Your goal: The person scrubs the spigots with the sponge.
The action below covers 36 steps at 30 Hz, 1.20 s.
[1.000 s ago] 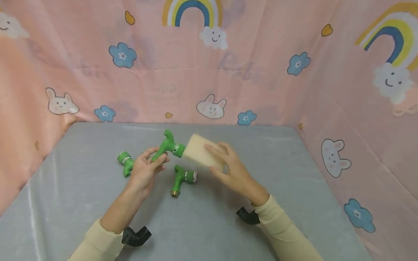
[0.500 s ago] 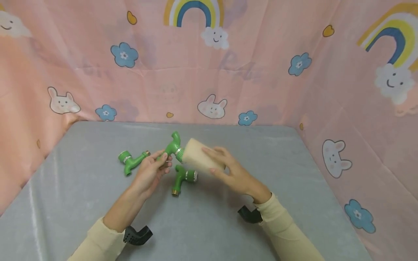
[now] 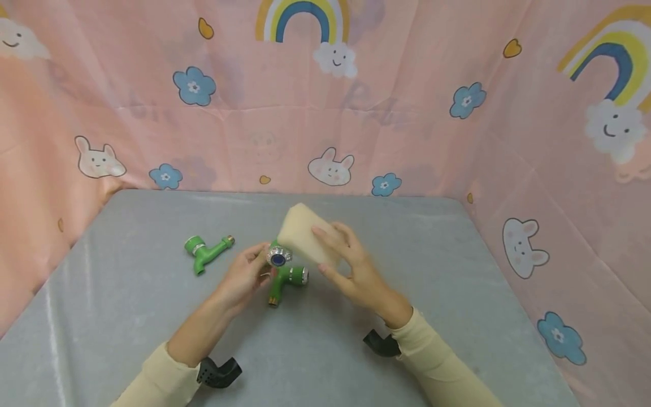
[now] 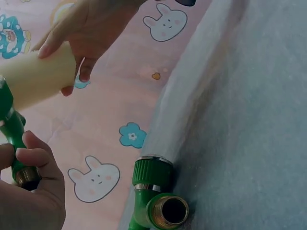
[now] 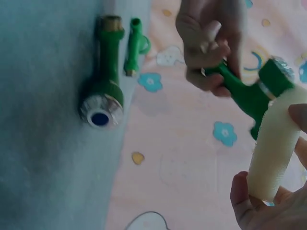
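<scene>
A green tap is held up over the table, near the middle of the head view, its knob facing the viewer with a silvery, ridged cap and a dark blue centre. The left hand grasps it by the stem, thumb and fingers curled round, and the left wrist view shows the brass end of that stem beside the palm. Right against the knob in the head view is a pale cream sponge block, tilted; in the right wrist view it overlaps part of the tap, though whether the two actually touch there is hard to tell. The right hand grips this block between thumb and fingers. Just below the held tap in the head view, a second green tap lies on the table, knob to the right and brass end toward the viewer. Farther left, well apart from the sponge, lies a third green tap, its knob at the left and its brass end pointing right. Both forearms wear cream sleeves, with a curved black piece at each cuff. All this is over a grey-covered table, enclosed by a pink cloth printed with rainbows, smiling clouds, rabbits, blue flowers and small yellow hearts.
</scene>
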### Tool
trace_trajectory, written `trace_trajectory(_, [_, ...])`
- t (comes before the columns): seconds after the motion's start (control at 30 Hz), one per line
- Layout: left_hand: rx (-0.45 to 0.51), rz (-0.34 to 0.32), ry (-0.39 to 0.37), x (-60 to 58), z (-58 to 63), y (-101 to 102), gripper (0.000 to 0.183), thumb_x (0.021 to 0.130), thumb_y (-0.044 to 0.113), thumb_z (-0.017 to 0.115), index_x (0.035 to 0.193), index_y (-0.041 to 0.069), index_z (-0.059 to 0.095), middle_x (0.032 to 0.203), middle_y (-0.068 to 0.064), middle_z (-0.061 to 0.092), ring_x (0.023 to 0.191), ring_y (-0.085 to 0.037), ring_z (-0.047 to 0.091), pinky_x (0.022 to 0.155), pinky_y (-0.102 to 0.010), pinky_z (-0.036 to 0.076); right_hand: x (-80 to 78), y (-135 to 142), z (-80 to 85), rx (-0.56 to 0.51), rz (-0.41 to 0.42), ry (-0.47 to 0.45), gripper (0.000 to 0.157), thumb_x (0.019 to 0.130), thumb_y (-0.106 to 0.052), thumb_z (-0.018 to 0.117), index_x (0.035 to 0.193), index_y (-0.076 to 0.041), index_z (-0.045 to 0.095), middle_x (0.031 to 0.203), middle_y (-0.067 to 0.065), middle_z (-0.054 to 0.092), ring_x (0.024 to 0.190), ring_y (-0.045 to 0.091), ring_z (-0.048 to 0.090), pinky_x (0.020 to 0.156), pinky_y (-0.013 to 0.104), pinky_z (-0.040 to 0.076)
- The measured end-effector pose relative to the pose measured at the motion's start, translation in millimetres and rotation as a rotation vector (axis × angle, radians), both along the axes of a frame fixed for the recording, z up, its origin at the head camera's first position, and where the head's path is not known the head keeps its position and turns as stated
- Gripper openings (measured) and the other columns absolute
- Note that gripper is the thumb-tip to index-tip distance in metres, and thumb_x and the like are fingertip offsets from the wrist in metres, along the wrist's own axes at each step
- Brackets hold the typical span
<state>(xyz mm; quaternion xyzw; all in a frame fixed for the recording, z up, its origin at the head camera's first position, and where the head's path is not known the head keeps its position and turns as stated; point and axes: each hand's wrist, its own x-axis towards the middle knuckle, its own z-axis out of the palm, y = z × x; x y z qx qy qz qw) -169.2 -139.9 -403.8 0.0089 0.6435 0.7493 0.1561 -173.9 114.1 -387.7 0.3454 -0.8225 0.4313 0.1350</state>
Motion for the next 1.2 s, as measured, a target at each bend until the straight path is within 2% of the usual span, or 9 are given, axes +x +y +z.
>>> trace_trajectory(0.2, [-0.106,-0.038,0.136,1.8,-2.2,1.2,0.023,0.108,0.021,0.05,0.101,0.017,0.071,0.073,0.008,0.06,0.067,-0.006,0.049,0.058,-0.018,0.037,1.1,-1.9,-2.1,-0.006,-0.044,-0.06,0.061,0.093,-0.009,0.072,0.15,-0.018,0.05,0.148,0.02,0.039,0.12,0.036,0.051,0.085,0.039,0.052])
trace_trajectory(0.3, [-0.163,-0.082,0.197,1.8,-3.8,0.8,0.026,0.106,0.016,0.052,0.098,-0.001,0.07,0.072,0.006,0.06,0.063,-0.005,0.047,0.056,-0.017,0.037,-2.4,1.5,-2.2,0.025,-0.097,-0.06,0.06,0.094,-0.012,0.072,0.149,-0.018,0.051,0.147,0.022,0.039,0.117,0.036,0.052,0.082,0.041,0.053])
trace_trajectory(0.4, [-0.191,-0.129,0.239,1.6,-5.3,0.3,0.03,0.102,0.012,0.058,0.105,-0.016,0.066,0.07,0.005,0.065,0.059,-0.003,0.049,0.053,-0.018,0.04,-7.5,4.7,-3.6,0.076,-0.154,-0.048,0.06,0.094,-0.014,0.072,0.15,-0.019,0.051,0.147,0.025,0.039,0.116,0.039,0.054,0.085,0.048,0.056])
trace_trajectory(0.53, [-0.169,-0.173,0.228,1.8,-6.2,-0.2,0.036,0.096,0.009,0.068,0.115,-0.02,0.063,0.071,0.004,0.073,0.059,-0.003,0.059,0.055,-0.019,0.049,-13.7,9.6,-6.2,0.12,-0.264,-0.057,0.061,0.094,-0.017,0.073,0.15,-0.02,0.05,0.147,0.025,0.04,0.119,0.041,0.053,0.087,0.051,0.056])
trace_trajectory(0.67, [-0.111,-0.191,0.179,1.4,-5.2,0.0,0.035,0.096,0.009,0.067,0.124,-0.011,0.059,0.078,0.002,0.078,0.064,-0.006,0.067,0.055,-0.019,0.052,-15.4,13.3,-6.7,0.069,-0.332,-0.044,0.064,0.092,-0.014,0.074,0.151,-0.02,0.049,0.145,0.025,0.041,0.117,0.039,0.052,0.084,0.047,0.054])
trace_trajectory(0.8, [-0.075,-0.189,0.158,1.3,-3.7,-0.4,0.04,0.099,0.01,0.062,0.136,-0.001,0.051,0.083,-0.001,0.077,0.067,-0.009,0.07,0.053,-0.019,0.051,-8.4,8.0,-3.5,-0.047,-0.208,0.058,0.068,0.09,-0.008,0.072,0.152,-0.015,0.046,0.141,0.026,0.045,0.113,0.038,0.054,0.084,0.044,0.051])
trace_trajectory(0.97, [-0.081,-0.193,0.18,2.7,-2.3,1.2,0.04,0.101,0.014,0.06,0.132,-0.012,0.055,0.082,0.003,0.072,0.07,-0.01,0.07,0.057,-0.022,0.056,6.9,-6.5,-3.4,-0.054,-0.024,0.111,0.065,0.093,-0.012,0.07,0.153,-0.019,0.045,0.145,0.024,0.042,0.121,0.039,0.053,0.089,0.048,0.054])
trace_trajectory(1.07, [-0.11,-0.183,0.208,5.3,-0.6,2.7,0.041,0.102,0.015,0.06,0.128,-0.016,0.058,0.081,0.006,0.072,0.074,-0.009,0.071,0.062,-0.024,0.058,10.9,-12.0,-6.6,-0.003,-0.025,0.077,0.063,0.095,-0.013,0.07,0.152,-0.022,0.046,0.147,0.024,0.038,0.124,0.041,0.052,0.091,0.052,0.055])
trace_trajectory(1.2, [-0.155,-0.156,0.234,6.8,1.7,2.4,0.04,0.103,0.016,0.056,0.127,-0.016,0.06,0.08,0.008,0.072,0.079,-0.009,0.072,0.068,-0.027,0.06,6.3,-12.8,-10.2,0.059,-0.096,0.076,0.062,0.092,-0.011,0.074,0.15,-0.017,0.05,0.147,0.026,0.04,0.123,0.044,0.053,0.09,0.056,0.056])
